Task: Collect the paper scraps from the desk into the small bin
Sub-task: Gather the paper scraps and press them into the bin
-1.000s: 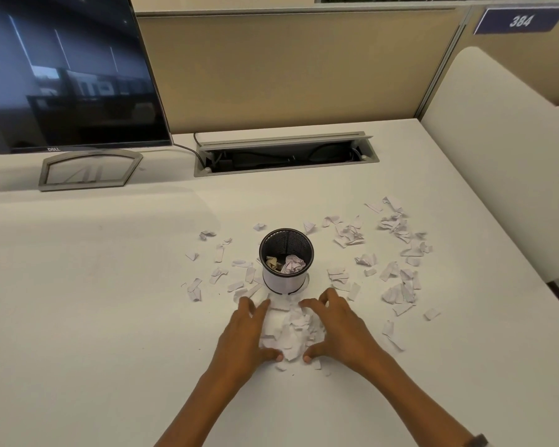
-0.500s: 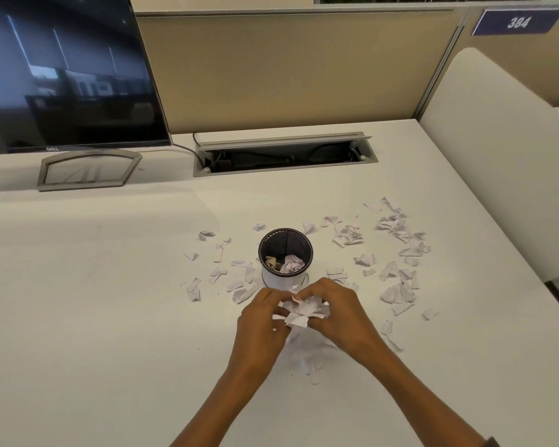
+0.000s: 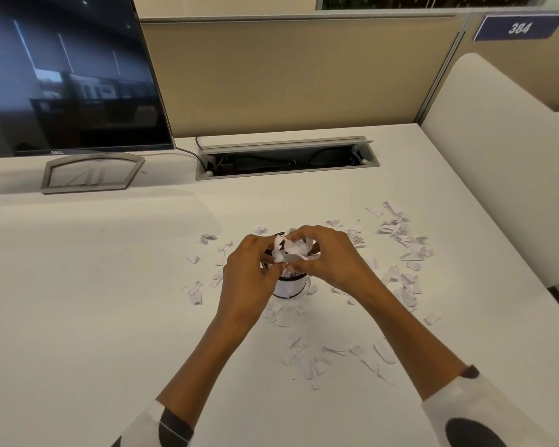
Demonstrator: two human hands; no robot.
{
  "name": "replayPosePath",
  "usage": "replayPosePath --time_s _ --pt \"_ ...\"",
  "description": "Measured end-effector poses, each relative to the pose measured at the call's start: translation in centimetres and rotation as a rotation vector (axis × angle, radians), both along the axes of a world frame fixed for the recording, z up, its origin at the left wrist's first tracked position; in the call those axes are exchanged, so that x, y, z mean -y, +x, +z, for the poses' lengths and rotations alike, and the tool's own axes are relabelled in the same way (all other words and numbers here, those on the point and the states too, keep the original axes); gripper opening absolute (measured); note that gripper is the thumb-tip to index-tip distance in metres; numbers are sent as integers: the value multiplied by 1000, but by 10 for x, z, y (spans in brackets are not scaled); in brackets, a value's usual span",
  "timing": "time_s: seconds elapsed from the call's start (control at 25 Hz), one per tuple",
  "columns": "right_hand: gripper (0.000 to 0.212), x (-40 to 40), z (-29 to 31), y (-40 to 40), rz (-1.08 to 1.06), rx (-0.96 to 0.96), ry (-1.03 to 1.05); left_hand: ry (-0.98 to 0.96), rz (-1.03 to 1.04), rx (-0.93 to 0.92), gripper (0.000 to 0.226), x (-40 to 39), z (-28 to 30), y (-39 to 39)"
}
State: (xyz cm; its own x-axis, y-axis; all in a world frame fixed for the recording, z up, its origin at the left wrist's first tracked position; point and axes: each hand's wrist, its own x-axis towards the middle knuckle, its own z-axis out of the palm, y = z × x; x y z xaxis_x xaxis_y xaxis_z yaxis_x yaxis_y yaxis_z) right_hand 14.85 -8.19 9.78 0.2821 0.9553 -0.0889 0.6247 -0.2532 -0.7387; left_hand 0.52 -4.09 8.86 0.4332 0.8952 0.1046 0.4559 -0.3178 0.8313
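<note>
A: Nearest the camera, white desk (image 3: 78,317) top, matte. Two sleeves at the bottom edge, white with dark spots. Loose paper scraps (image 3: 317,356) lie between the forearms, touching the surface.

B: Hands?

A: Left hand (image 3: 249,279) and right hand (image 3: 333,256) are raised together, fingers curled, both pinching one bunch of scraps (image 3: 291,250) between them. The bunch sits directly over the small bin (image 3: 288,287), whose mouth is mostly hidden by the hands; only its white lower wall shows.

B: Versus a second ago?

A: Then both hands were flat-cupped on the desk in front of the bin, raking a heap. Now the heap is lifted and carried to the bin; a trail of leftovers stays where it was. Side scatters look unmoved.

B: Remaining spread?

A: Scraps left of the bin (image 3: 207,272), and a denser field to the right (image 3: 404,250) running toward the desk edge.

B: Further back?

A: Open cable tray (image 3: 286,158) sunk in the desk, monitor (image 3: 65,75) on its stand at far left, tan partition (image 3: 288,75) behind, sign reading 384 (image 3: 518,27). White rounded panel (image 3: 504,172) bounds the right side. Wide bare desk on the left.
</note>
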Motion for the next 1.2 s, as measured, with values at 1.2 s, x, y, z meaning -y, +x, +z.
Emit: replayPosePath --time_s 1.2 --pt "110 58 -84 -2 114 255 -482 -106 -239 -644 99 22 -90 -26"
